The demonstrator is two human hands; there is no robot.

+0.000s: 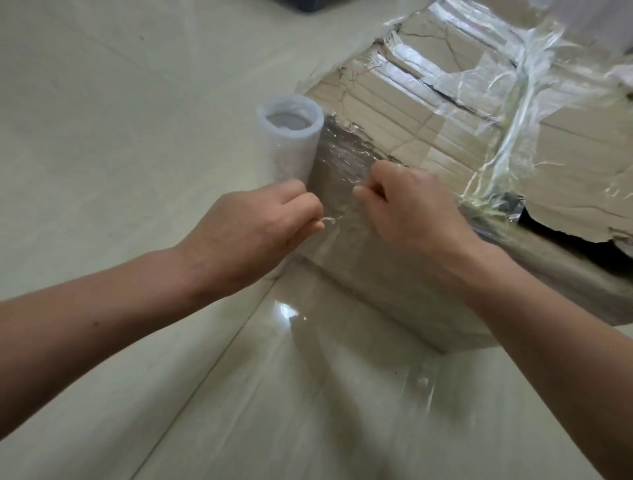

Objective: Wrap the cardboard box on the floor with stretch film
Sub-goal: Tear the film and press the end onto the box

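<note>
A worn cardboard box [428,113] lies on the pale tiled floor, its top crossed by bands of clear stretch film and tape. A white roll of stretch film [291,144] stands upright at the box's near left corner. A sheet of stretch film [342,157] runs from the roll across the corner. My left hand [260,226] pinches the film's lower edge just below the roll. My right hand [411,205] pinches the same film a little to the right, against the box's corner. Both hands have curled fingers.
Glossy floor tiles [120,137] spread to the left and front, with a bright reflection near the box's base. The box's top flap is torn at the right, showing a dark gap [555,226]. A dark object [308,4] sits at the top edge.
</note>
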